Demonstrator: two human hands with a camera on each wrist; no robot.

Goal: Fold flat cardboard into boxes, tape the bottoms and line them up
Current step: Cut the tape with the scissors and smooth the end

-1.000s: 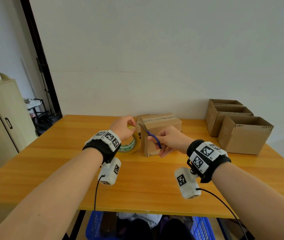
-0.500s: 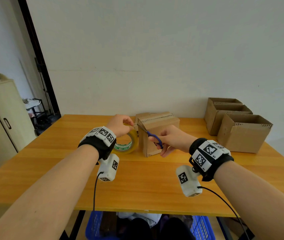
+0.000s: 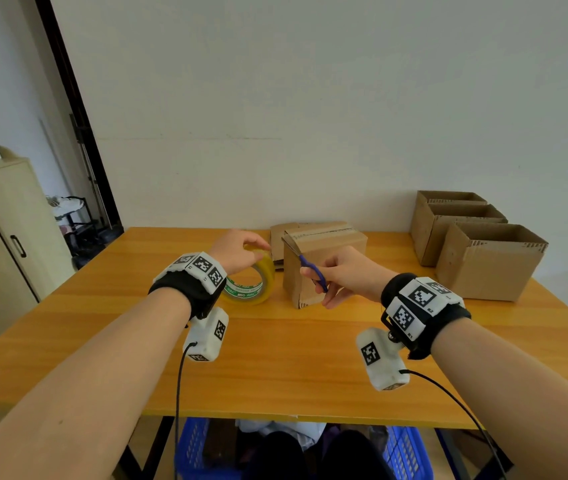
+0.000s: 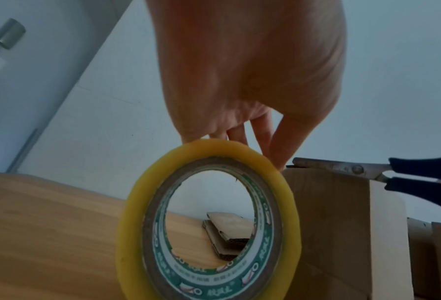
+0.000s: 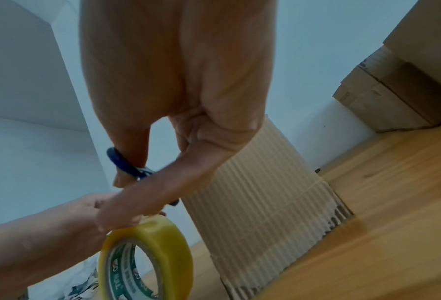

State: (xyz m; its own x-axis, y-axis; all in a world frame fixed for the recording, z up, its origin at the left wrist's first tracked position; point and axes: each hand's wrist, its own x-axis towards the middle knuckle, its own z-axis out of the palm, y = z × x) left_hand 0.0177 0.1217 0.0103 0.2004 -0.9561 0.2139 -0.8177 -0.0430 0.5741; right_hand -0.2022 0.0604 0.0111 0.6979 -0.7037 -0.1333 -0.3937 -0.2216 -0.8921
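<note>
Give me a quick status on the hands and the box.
Left hand holds tape roll upright on table. Right hand grips scissors at the box corner. Nothing in the way.

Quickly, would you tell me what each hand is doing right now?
Left hand: grips the tape roll.
Right hand: holds the scissors.

Under the left hand (image 3: 237,249) the tape roll (image 3: 253,282) is yellow, its core printed green and white; the scissors (image 3: 313,271) in the right hand (image 3: 348,271) have blue handles; the box (image 3: 324,268) beside them is plain brown, ribbed; the table (image 3: 293,368) is orange wood-grain.
</note>
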